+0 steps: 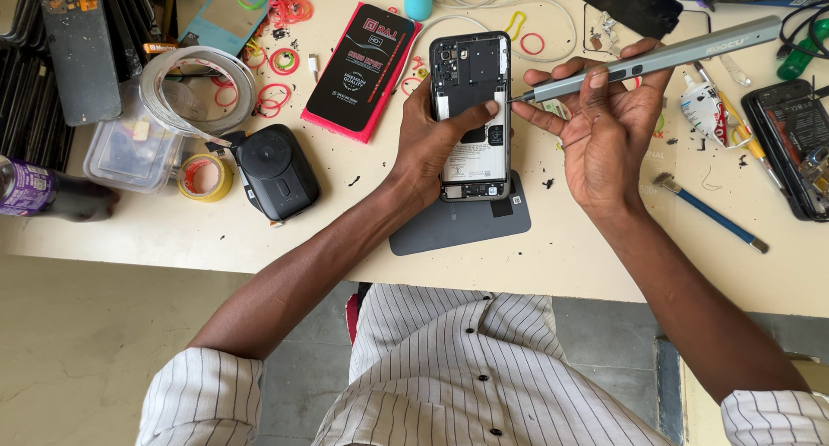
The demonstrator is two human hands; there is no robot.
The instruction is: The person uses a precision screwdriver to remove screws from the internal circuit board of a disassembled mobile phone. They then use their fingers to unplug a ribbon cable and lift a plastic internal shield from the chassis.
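Opened phone (471, 118), its back cover off and the inner boards and battery bare, lies at the centre of the frame, resting partly on a dark grey pad (458, 226) on the cream table (561, 256). The left hand (432, 148) grasps the phone from its left edge, fingers curled behind and the thumb pressed across the middle of the battery. The right hand (604, 126), just right of the phone, is closed around a slim grey electric screwdriver (656, 59) that slants toward the upper right of the frame; its fine tip meets the phone's right edge near the thumb, though which screw it sits on is too small to tell.

Left of the phone lie a red and black flat package (363, 70) and a black rounded device (276, 171), with a roll of yellow tape (205, 178) and a clear plastic box (129, 148) beyond. Coloured rubber bands (281, 62) are scattered toward the upper left. To the right of the frame sit a white glue tube (704, 109), a small blue-handled hammer (708, 211) and another opened phone (790, 144) at the edge.
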